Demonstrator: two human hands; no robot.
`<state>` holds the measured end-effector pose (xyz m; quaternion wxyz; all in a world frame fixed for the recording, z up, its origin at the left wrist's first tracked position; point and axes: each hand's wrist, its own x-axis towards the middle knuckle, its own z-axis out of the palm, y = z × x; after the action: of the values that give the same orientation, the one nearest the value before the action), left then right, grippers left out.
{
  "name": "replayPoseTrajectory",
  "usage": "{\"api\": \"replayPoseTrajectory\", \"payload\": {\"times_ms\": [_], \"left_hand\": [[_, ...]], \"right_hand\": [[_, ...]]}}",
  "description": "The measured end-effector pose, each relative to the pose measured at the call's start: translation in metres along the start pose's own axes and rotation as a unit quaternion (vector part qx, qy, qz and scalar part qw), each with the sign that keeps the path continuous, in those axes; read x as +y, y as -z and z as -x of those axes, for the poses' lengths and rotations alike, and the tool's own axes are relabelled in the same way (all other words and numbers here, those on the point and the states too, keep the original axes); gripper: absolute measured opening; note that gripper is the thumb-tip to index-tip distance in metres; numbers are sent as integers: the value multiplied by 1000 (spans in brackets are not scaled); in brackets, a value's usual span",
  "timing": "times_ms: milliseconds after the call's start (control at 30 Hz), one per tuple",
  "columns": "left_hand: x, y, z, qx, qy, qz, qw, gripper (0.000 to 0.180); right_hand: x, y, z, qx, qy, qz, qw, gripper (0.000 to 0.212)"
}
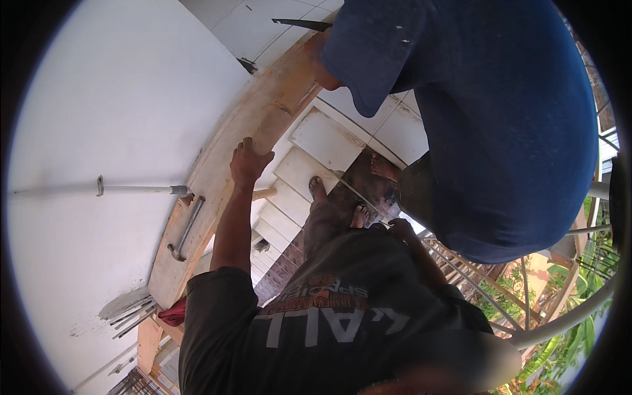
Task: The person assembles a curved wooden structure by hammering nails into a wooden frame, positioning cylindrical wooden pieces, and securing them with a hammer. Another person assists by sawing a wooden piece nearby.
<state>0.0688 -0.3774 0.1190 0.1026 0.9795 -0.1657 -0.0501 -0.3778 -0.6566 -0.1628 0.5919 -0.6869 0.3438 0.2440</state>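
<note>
A long wooden board (pixel 220 155) runs beside the white wall, from the lower left to the upper middle. My left hand (pixel 249 163) grips its edge, fingers over the top and thumb apart. On the board's lower part lies a grey metal bar with a hooked end (pixel 187 230). My right hand (pixel 401 229) is low by my side, near the stair railing, with its fingers curled; it is dark and I cannot make out what they hold. A person in a dark blue shirt (pixel 500 118) leans over the board's far end, one hand (pixel 324 69) on it.
White-tiled stairs (pixel 306 176) descend beneath me, with bare feet (pixel 318 187) on them. A dark, pointed blade (pixel 299 24) juts out by the other person's hand. A grey pipe (pixel 141 189) crosses the wall. Red cloth (pixel 172 313) hangs at the lower left. Metal railing (pixel 526 293) stands right.
</note>
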Motion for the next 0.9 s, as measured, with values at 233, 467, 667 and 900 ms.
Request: {"api": "replayPoseTrajectory", "payload": {"times_ms": [233,467,667,900], "left_hand": [[-2,-1,2,-16,21,25,999,72],[2,-3,5,-41,44,41,997,72],[-1,-2,4,-38,40,31,998,78],[-1,-7,7,-26,36,40,998,72]], "right_hand": [[-40,-7,-20,14,-11,11,1000,41],[-45,-2,-51,-28,14,33,999,41],[-79,5,-49,-27,-23,51,998,43],[-116,3,-39,-49,-29,60,997,38]]}}
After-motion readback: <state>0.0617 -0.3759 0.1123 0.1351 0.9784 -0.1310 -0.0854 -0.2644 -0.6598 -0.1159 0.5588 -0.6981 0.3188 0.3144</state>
